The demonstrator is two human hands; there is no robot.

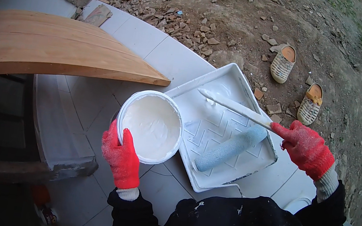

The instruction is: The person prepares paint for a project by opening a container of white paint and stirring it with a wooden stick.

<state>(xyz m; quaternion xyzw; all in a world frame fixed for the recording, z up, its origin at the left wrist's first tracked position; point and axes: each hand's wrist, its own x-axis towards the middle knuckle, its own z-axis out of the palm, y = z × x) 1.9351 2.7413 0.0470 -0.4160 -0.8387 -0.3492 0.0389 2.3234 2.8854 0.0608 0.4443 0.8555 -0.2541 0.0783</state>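
Note:
My left hand (123,156), in a red glove with a pale cuff, grips the side of a white bucket (152,127) of white paint, its thumb over the rim. The bucket is tilted so that its inside shows. In my right hand (304,147), gloved the same way, is a paint-coated stirring stick (238,109). Its far end hangs over the deep end of a white paint tray (191,169), where wet white paint (219,95) lies. A light-blue paint roller (231,149) rests across the tray's ridged slope, beyond the touch of either hand.
A wooden board (59,44) juts in from the left above the white tiles (170,61). A tiled step (62,127) lies below it. Past the tile edge are rubble (203,33), bare soil and two beige clogs (283,65). A white round lid (297,205) sits near my right sleeve.

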